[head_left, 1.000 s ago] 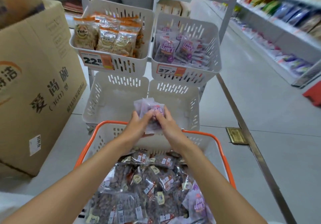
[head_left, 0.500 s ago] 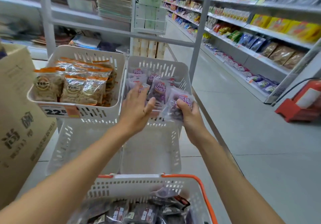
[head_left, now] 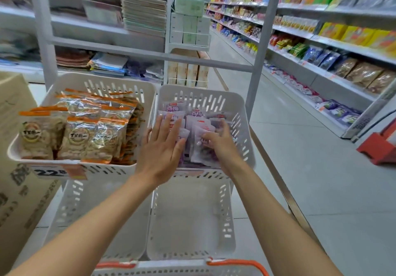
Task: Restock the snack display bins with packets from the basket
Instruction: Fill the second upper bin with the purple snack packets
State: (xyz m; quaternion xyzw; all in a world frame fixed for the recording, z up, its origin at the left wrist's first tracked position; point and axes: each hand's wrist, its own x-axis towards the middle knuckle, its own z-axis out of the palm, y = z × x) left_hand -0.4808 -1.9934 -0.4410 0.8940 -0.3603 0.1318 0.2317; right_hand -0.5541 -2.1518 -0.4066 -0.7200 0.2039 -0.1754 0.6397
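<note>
Both my hands are inside the upper right white display bin (head_left: pixel 246 125), which holds purple snack packets (head_left: pixel 197 125). My left hand (head_left: pixel 165 145) lies flat with straight fingers against the left side of the packets. My right hand (head_left: pixel 220 140) grips a purple packet near the bin's front right, fingers curled over it. The upper left bin (head_left: pixel 90 83) is full of orange-topped packets (head_left: pixel 85 132). Only the orange-and-white rim of the basket (head_left: pixel 235 264) shows at the bottom edge; its contents are out of view.
Two bare white bins (head_left: pixel 190 218) sit on the lower tier beneath the full ones. A large cardboard box (head_left: pixel 12 168) stands at the left. The white rack post (head_left: pixel 261 61) rises behind the bins. The aisle floor runs right toward stocked shelves (head_left: pixel 321 50) and a red object (head_left: pixel 379 149).
My hands rose from the basket with purple packets and moved forward into the upper right bin. The view tilted up, so the basket dropped almost out of sight.
</note>
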